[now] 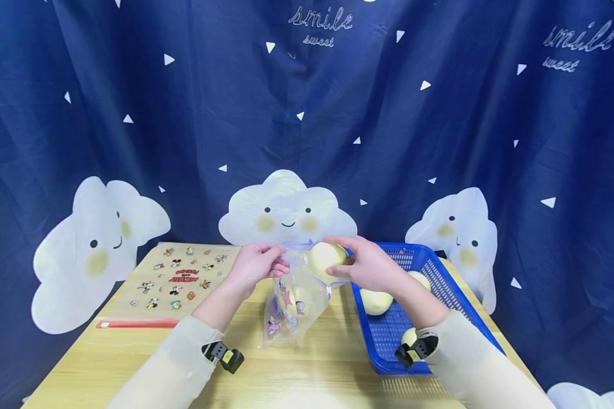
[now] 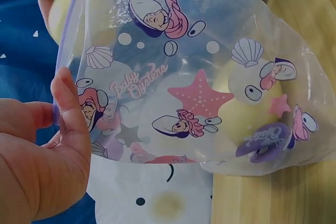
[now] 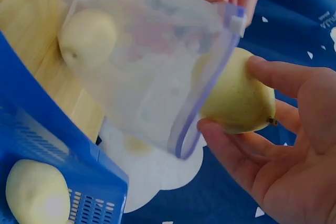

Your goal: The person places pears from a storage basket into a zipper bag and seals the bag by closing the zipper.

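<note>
pinches the purple-edged rim (image 3: 203,98) of a see-through plastic zip bag (image 2: 152,85) with the left hand (image 1: 256,264), drawn in to a narrow grip between thumb and fingers. holds a pale yellow pear (image 1: 326,258) in the right hand (image 1: 370,264), spread only about as wide as the fruit, with digits on opposite sides and the dark stem (image 3: 272,121) toward the palm. has this pear at the mouth of the bag, with one part seen through the film and the rest outside. shows a second pear (image 3: 89,38) inside, low in the bag. bears on the film pink starfish, shells, cartoon oysters and the words "baby oysters", plus a white slider (image 3: 237,25) on the zip. cannot tell contact from a small gap between the bag's lower corner and the wooden table (image 1: 266,383). to the right, has a blue plastic basket (image 1: 372,355) with at least three more pears (image 1: 376,302) inside, partly under the right forearm. to the left, has a flat printed bag (image 1: 179,278) on the table, with cartoon figures, red lettering and a red strip (image 1: 138,323) along the near edge. wears pale sleeves (image 1: 166,360) and a small black camera (image 1: 224,355) at each wrist. faces a dark blue curtain (image 1: 307,142) with smiling white clouds (image 1: 286,207) and small triangles.
</note>
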Motion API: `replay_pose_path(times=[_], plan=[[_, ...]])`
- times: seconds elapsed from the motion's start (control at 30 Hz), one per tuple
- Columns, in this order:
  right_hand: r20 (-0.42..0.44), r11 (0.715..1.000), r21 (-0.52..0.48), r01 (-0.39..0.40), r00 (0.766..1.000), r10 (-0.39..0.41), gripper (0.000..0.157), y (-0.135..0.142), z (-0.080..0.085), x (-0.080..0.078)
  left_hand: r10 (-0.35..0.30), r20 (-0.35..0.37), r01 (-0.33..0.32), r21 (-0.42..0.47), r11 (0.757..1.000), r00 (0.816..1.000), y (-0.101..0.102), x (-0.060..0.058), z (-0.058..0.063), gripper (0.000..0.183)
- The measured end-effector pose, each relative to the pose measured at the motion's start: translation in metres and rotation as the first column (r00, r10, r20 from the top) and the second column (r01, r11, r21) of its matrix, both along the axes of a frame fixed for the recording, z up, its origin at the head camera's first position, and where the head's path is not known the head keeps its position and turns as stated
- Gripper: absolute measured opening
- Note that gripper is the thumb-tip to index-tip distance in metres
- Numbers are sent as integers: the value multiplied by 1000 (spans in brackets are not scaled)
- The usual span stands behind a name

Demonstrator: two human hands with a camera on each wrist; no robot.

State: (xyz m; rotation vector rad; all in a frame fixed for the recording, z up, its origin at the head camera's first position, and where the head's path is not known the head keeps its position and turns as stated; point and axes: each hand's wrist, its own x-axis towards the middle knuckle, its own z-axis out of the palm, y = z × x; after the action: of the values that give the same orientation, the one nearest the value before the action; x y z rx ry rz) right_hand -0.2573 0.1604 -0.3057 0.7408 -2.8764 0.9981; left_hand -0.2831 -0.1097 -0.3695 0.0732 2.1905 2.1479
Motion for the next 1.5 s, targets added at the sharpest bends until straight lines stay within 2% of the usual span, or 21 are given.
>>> replay_pose_path(times=[0.17,0.3,0.43,0.63,0.87,1.17,1.33,1.43,1.5], plan=[[-22,998,52,-25,999,26,51,-9,-4,0,-9,-13,9,15,1000,1000,5,-1,4,34],[-22,999,35,22,1000,-21,41,-6,0,3,2,-30,-1,26,1000,1000,8,-1,9,33],[-13,997,17,80,997,-79,38,9,5,7,4,-33,-3,25,1000,999,8,0,11,33],[-19,989,29,148,989,-148,39,48,4,16,-2,-15,2,22,1000,1000,6,1,6,35],[-17,977,60,202,979,-202,42,90,-11,26,-3,7,2,24,1000,1000,4,1,2,33],[20,976,62,207,978,-208,40,123,-34,36,-8,14,8,20,1000,1000,-2,4,0,39],[31,975,137,173,983,-179,42,136,-50,45,-8,21,7,22,1000,1000,-4,3,-1,38],[12,960,223,172,984,-179,41,141,-61,50,-12,18,11,23,1000,1000,-4,3,-2,37],[19,939,290,183,980,-197,43,142,-66,54,-13,17,13,24,1000,1000,-4,3,-2,37]])
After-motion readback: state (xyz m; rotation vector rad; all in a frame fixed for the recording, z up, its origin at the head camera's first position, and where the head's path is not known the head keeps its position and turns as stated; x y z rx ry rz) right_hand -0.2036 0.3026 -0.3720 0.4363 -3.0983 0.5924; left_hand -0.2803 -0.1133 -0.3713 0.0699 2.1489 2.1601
